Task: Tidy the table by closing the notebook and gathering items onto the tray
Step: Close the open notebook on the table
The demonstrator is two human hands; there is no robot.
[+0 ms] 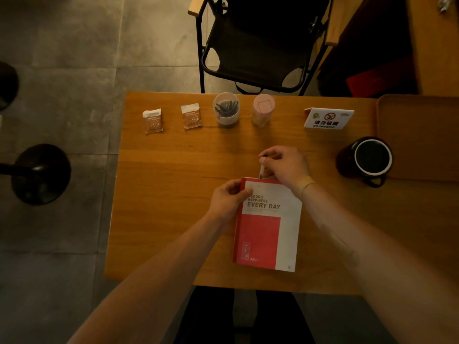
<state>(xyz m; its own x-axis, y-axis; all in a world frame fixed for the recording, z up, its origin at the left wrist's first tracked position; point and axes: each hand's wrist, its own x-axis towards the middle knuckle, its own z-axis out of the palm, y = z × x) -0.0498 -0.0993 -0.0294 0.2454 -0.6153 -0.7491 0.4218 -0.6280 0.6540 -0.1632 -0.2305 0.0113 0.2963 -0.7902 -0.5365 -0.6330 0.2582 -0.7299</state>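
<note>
A red and white notebook point(269, 232) lies closed on the wooden table point(173, 194), cover up. My left hand point(229, 197) grips its upper left corner at the spine. Just beyond the notebook's top edge, my right hand point(285, 167) pinches a thin white pen point(261, 168) that stands nearly upright, its lower end at the notebook's top edge. The wooden tray point(422, 135) sits at the table's right end with nothing visible on it. A black mug point(370, 158) with a white rim stands beside the tray's left edge.
Along the far edge stand two small brown sachets point(152, 120) point(191, 116), a clear cup of dark sticks point(226, 109), a pink-lidded jar point(263, 109) and a no-smoking sign point(328, 118). A black folding chair point(260, 43) faces the table's far side. Dark stools point(39, 173) stand at left.
</note>
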